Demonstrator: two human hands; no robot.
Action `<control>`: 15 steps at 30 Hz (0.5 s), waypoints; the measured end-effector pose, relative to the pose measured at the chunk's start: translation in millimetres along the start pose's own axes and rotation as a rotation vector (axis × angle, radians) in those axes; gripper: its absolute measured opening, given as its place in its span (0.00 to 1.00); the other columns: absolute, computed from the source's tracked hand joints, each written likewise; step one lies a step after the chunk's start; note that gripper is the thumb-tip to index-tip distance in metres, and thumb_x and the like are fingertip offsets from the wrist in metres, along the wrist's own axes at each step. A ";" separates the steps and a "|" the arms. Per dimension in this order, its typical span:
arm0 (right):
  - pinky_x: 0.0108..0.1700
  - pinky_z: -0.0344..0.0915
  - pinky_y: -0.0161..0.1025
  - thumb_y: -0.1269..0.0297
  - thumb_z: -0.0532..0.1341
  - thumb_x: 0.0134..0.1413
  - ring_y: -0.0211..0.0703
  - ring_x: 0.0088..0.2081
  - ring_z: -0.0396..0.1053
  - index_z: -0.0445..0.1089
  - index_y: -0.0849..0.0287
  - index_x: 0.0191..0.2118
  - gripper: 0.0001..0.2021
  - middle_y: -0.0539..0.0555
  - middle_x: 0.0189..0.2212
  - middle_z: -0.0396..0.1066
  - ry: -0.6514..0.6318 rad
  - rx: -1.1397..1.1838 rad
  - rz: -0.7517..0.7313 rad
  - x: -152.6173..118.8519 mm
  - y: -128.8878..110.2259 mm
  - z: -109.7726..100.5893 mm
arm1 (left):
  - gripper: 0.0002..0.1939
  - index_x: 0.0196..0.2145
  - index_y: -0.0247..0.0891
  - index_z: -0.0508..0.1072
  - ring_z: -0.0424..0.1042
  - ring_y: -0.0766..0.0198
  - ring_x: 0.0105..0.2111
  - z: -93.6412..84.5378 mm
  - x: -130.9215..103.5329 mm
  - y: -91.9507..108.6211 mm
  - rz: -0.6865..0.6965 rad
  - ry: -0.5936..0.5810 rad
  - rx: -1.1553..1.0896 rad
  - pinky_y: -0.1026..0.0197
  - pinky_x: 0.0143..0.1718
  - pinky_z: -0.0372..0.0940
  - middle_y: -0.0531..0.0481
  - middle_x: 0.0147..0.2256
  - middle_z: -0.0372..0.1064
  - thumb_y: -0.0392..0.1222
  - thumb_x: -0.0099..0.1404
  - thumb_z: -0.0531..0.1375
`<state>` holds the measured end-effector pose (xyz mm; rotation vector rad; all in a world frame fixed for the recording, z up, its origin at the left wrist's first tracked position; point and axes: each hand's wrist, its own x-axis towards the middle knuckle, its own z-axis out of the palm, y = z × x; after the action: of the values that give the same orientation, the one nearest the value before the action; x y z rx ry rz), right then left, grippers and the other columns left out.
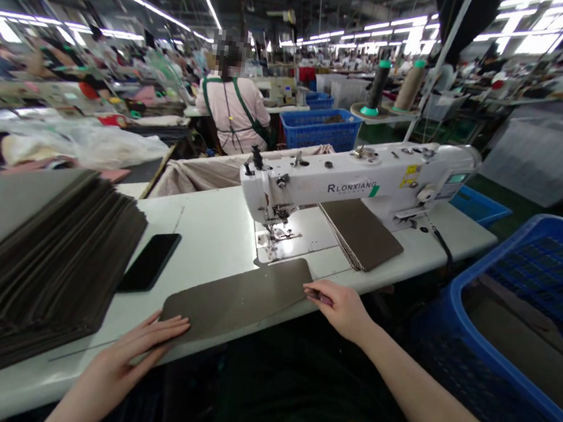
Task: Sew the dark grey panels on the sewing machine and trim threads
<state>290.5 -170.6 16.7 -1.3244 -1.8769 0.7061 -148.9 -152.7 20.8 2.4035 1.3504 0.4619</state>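
Note:
A flat brown-grey panel with rounded corners lies along the front edge of the sewing table. My left hand rests on its left end, fingers stretched out and flat. At the panel's right end, my right hand is closed, fingertips touching the edge. A small purplish thing shows between those fingers, too little of it visible to name. Just behind the panel stands a white sewing machine, its needle area lit. A stack of similar brown panels lies under the machine arm.
A tall pile of dark panels and a black phone occupy the table's left side. Blue crates stand close on the right. Thread cones rise behind the machine. A co-worker faces away, farther back.

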 end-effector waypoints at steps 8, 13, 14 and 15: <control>0.32 0.62 0.31 0.53 0.58 0.61 0.37 0.32 0.65 0.71 0.58 0.39 0.13 0.49 0.29 0.67 0.166 0.311 0.185 3.6 -47.5 -48.5 | 0.26 0.40 0.40 0.76 0.77 0.50 0.29 -44.1 12.8 80.6 -0.741 0.388 -0.511 0.52 0.25 0.74 0.50 0.30 0.78 0.61 0.49 0.67; 0.30 0.59 0.30 0.53 0.60 0.60 0.35 0.28 0.62 0.70 0.58 0.37 0.13 0.48 0.27 0.64 0.158 0.387 0.232 -6.8 -57.8 -61.9 | 0.23 0.40 0.40 0.74 0.75 0.51 0.19 -49.2 20.6 90.6 -0.880 0.316 -0.960 0.52 0.16 0.71 0.51 0.24 0.77 0.55 0.51 0.69; 0.30 0.59 0.30 0.53 0.60 0.60 0.35 0.29 0.62 0.71 0.58 0.37 0.13 0.48 0.27 0.64 0.163 0.390 0.236 -8.3 -58.6 -63.1 | 0.22 0.40 0.40 0.74 0.75 0.51 0.19 -49.3 21.1 92.0 -0.877 0.323 -0.981 0.52 0.15 0.71 0.51 0.23 0.77 0.54 0.51 0.69; 0.30 0.59 0.30 0.53 0.60 0.59 0.35 0.29 0.62 0.71 0.59 0.37 0.13 0.48 0.27 0.64 0.166 0.393 0.242 -9.4 -59.0 -63.9 | 0.22 0.40 0.40 0.74 0.75 0.51 0.19 -49.6 21.3 94.5 -0.875 0.325 -0.986 0.53 0.16 0.71 0.51 0.23 0.77 0.54 0.52 0.69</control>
<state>311.6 -196.7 97.5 -1.3146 -1.3730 0.9979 -89.3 -173.6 109.5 0.8739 1.5977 0.9641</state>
